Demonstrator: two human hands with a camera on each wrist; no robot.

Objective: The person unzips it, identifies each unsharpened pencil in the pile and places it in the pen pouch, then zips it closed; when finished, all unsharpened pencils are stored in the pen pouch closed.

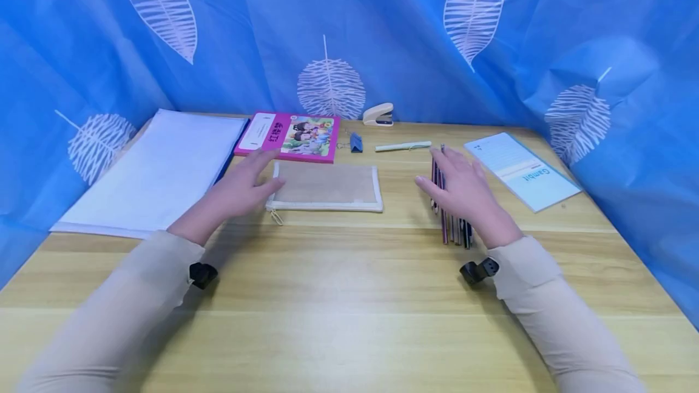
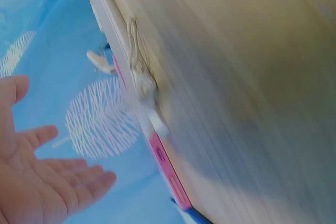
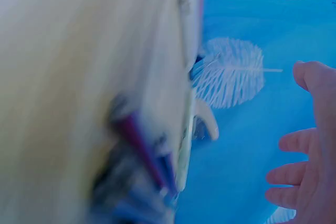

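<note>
My left hand (image 1: 240, 185) hovers with spread fingers over the left end of a mesh zip pouch (image 1: 327, 185) with white edging. The pouch lies flat, its zip pull (image 1: 276, 217) hanging off the near left corner; the left wrist view shows that cord pull (image 2: 139, 72) close up. Over a bundle of pencils (image 1: 445, 229) is my right hand (image 1: 464, 190), fingers extended and apart, partly hiding them. In the right wrist view the pencil ends (image 3: 139, 145) are blurred, and the right hand's fingers (image 3: 294, 174) hold nothing. The left hand's fingers (image 2: 84, 174) are likewise bare.
A pink picture book (image 1: 289, 138) lies behind the pouch, near a blue binder clip (image 1: 356, 142), a cream stapler (image 1: 378, 115) and a pale green strip (image 1: 403, 146). White sheets (image 1: 147, 174) cover the left side; a Gambit pad (image 1: 524, 171) lies right. Blue curtain (image 1: 393, 35) encloses the table.
</note>
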